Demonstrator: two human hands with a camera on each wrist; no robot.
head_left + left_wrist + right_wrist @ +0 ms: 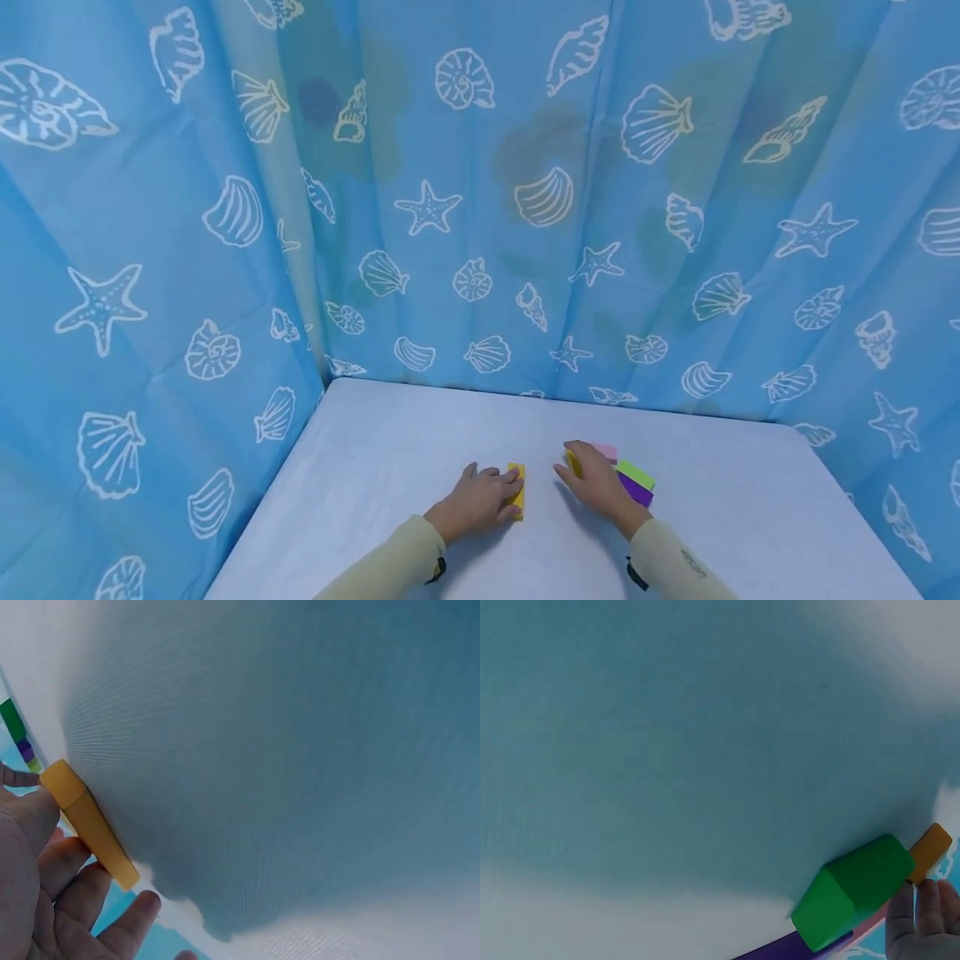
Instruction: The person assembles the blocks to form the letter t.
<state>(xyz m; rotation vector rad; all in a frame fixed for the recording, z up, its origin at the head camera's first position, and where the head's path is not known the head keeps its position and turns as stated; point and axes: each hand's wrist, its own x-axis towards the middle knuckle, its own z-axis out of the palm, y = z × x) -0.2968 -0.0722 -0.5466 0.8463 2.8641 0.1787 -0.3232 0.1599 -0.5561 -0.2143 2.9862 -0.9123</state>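
Note:
My left hand [480, 502] pinches a long yellow block [517, 493] that stands lengthwise on the white table. In the left wrist view, thumb and fingers lie along the sides of this yellow block [91, 825]. To the right, my right hand [597, 482] holds a second yellow block [573, 463] between thumb and fingers. The right wrist view shows that block [931, 853] at the fingertips, partly behind a dark green block [855, 894]. The hand hides the dark green block in the head view.
Just right of my right hand lie a pink block [604, 452], a light green block [636, 475] and a purple block [635, 490], close together. A blue curtain [480, 250] with white shells and starfish borders the white table [420, 425] at the back and left.

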